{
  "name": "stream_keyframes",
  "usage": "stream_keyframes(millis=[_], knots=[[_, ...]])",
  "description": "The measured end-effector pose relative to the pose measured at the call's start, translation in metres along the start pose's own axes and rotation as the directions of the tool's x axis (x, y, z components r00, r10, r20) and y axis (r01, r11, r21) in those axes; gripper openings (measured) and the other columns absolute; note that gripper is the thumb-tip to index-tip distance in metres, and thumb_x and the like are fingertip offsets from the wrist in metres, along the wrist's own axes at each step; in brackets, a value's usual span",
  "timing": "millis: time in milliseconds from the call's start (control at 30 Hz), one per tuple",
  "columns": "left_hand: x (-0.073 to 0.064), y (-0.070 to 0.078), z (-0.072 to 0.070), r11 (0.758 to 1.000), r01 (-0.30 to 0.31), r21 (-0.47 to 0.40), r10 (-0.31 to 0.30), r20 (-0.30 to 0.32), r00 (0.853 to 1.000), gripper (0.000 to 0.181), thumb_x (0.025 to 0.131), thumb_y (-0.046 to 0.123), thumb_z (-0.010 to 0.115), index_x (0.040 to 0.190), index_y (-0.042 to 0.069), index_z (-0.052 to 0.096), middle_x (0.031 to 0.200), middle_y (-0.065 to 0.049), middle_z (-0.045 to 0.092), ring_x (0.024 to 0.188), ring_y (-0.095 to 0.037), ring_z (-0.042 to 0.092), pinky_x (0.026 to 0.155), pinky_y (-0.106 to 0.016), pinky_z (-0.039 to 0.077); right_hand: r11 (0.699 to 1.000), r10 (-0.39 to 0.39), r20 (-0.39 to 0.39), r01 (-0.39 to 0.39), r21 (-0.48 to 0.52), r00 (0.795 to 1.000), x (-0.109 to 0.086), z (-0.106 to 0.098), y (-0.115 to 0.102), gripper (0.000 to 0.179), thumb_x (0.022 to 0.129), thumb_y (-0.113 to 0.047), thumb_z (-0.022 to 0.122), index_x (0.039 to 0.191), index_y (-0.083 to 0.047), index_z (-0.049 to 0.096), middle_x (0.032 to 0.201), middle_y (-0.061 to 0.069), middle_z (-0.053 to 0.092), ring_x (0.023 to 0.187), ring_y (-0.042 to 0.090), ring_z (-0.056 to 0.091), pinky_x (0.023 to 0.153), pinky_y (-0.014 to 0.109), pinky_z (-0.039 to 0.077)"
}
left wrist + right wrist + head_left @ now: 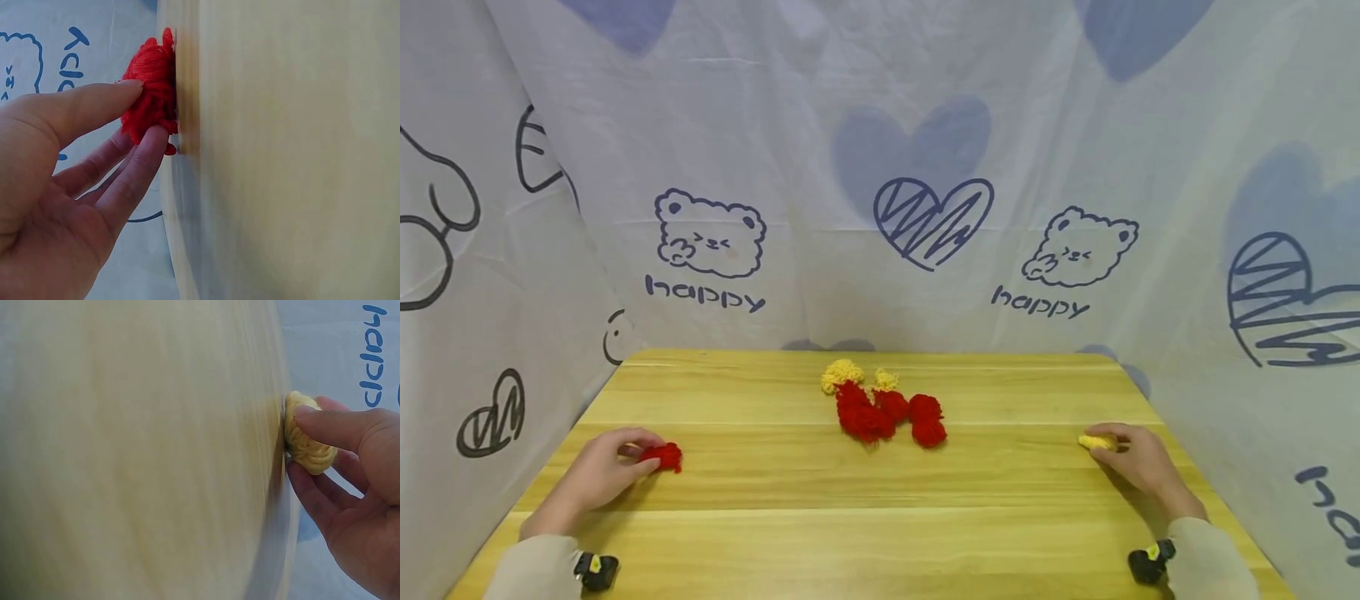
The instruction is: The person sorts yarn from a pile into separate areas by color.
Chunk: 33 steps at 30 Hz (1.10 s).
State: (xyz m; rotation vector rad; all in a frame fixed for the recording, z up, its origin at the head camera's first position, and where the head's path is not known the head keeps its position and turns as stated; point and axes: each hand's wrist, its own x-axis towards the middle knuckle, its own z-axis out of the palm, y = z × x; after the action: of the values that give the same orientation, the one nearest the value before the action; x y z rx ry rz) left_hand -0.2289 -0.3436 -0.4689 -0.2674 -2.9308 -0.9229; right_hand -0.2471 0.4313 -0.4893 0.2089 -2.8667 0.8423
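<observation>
At the table's left side, my left hand [608,468] pinches a small ball of red yarn [664,457] between thumb and fingers. The left wrist view shows this red yarn ball [153,87] with loose strands, at the table surface. Over on the right, my right hand [1138,457] pinches a small ball of yellow yarn [1096,442]. In the right wrist view the yellow yarn ball [307,434] is wound in thick strands, with the thumb on one side and fingertips on the other, low at the tabletop.
Toward the back middle of the wooden table [820,517] lies a cluster: a large red yarn clump [861,417], more red yarn balls [927,421], a yellow yarn ball [841,375] and a smaller yellow one [886,380]. A printed white cloth [820,283] hangs behind and beside the table.
</observation>
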Motion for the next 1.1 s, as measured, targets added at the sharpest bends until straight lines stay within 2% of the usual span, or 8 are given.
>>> stream_keyframes(millis=[333, 600, 800, 967, 1100], knots=[[0.000, -0.003, -0.001, 1.000, 0.013, 0.017, -0.014, 0.015, 1.000, 0.023, 0.089, 0.008, 0.079, 0.111, 0.003, 0.074, 0.112, -0.021, 0.074, 0.098, -0.035, 0.073, 0.074, -0.028, 0.056, 1.000, 0.011, 0.001, -0.011, 0.006, 1.000, -0.001, 0.000, -0.001, 0.031, 0.090, -0.007, 0.077, 0.121, -0.002, 0.074, 0.127, 0.028, 0.069, 0.110, 0.048, 0.068, 0.086, 0.052, 0.060], [0.000, -0.001, -0.001, 1.000, 0.011, 0.018, -0.011, 0.026, 1.000, 0.026, 0.091, 0.007, 0.076, 0.115, 0.000, 0.073, 0.115, -0.026, 0.072, 0.100, -0.040, 0.072, 0.086, -0.056, 0.059, 1.000, 0.008, -0.003, -0.008, -0.004, 1.000, 0.000, 0.001, -0.002, 0.031, 0.090, -0.005, 0.077, 0.120, -0.001, 0.074, 0.127, 0.028, 0.069, 0.110, 0.049, 0.067, 0.086, 0.052, 0.060], [0.001, 0.000, -0.002, 0.999, 0.026, 0.022, -0.027, 0.051, 0.998, 0.028, 0.092, 0.010, 0.075, 0.118, -0.001, 0.071, 0.118, -0.027, 0.071, 0.103, -0.042, 0.071, 0.089, -0.059, 0.058, 1.000, 0.019, 0.008, -0.019, -0.006, 1.000, 0.001, -0.001, -0.002, 0.031, 0.091, -0.006, 0.077, 0.121, -0.001, 0.074, 0.128, 0.030, 0.067, 0.110, 0.049, 0.067, 0.086, 0.053, 0.060], [0.003, 0.005, -0.004, 0.999, 0.011, 0.041, -0.013, 0.055, 0.998, 0.030, 0.094, 0.012, 0.074, 0.121, -0.002, 0.070, 0.120, -0.028, 0.070, 0.106, -0.045, 0.070, 0.092, -0.062, 0.056, 1.000, 0.021, 0.008, -0.021, -0.010, 1.000, 0.001, -0.001, -0.003, 0.031, 0.091, -0.006, 0.077, 0.121, -0.001, 0.074, 0.128, 0.030, 0.067, 0.109, 0.049, 0.067, 0.086, 0.053, 0.060], [0.006, 0.016, -0.007, 0.997, -0.013, 0.073, 0.011, 0.032, 0.999, 0.031, 0.095, 0.013, 0.072, 0.123, 0.001, 0.071, 0.127, -0.029, 0.068, 0.115, -0.051, 0.064, 0.096, -0.066, 0.051, 1.000, 0.016, 0.000, -0.016, -0.007, 1.000, -0.001, 0.000, -0.003, 0.031, 0.091, -0.005, 0.076, 0.121, -0.001, 0.074, 0.128, 0.030, 0.068, 0.109, 0.048, 0.068, 0.086, 0.053, 0.060]])
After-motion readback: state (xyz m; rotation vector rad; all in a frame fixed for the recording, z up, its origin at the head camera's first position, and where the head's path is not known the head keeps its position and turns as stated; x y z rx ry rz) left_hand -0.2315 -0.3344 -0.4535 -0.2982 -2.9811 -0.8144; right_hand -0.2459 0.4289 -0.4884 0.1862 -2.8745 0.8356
